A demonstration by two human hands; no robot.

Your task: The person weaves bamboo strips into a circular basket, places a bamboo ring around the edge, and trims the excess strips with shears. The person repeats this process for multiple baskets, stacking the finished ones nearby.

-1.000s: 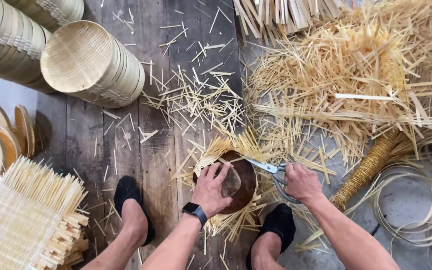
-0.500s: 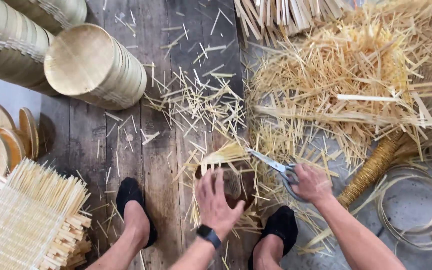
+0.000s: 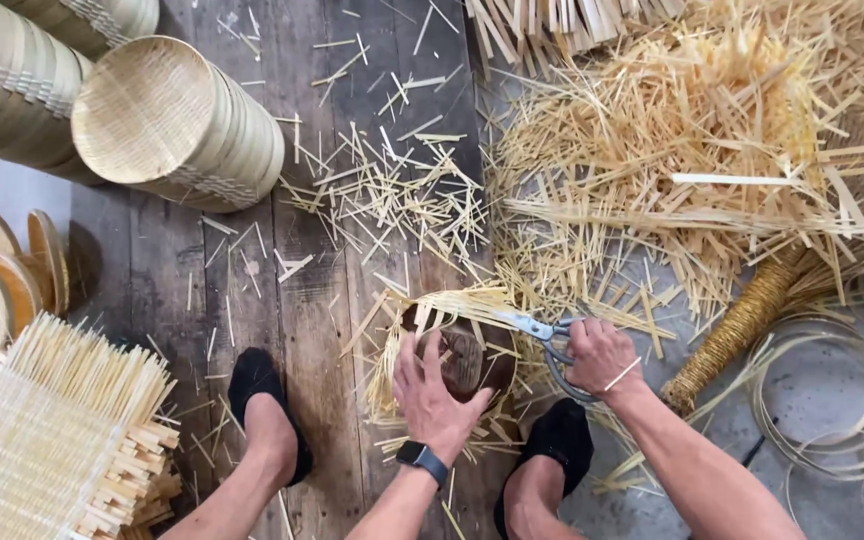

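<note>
Looking down from the head view, the left hand (image 3: pixel 435 395) has shifted from cupping the small woven basket (image 3: pixel 457 355) to lying fingers apart across it, on the floor (image 3: pixel 322 300) between the feet. The right hand (image 3: pixel 600 355), fingers clamped on the scissors (image 3: pixel 537 328), has brought the blades back to the untrimmed strips at the rim.

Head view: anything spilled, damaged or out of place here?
Cut bamboo slivers lie scattered over the plank floor, trimmings around the woven piece under the left hand; right hand holds scissors. Nothing looks damaged.
</note>
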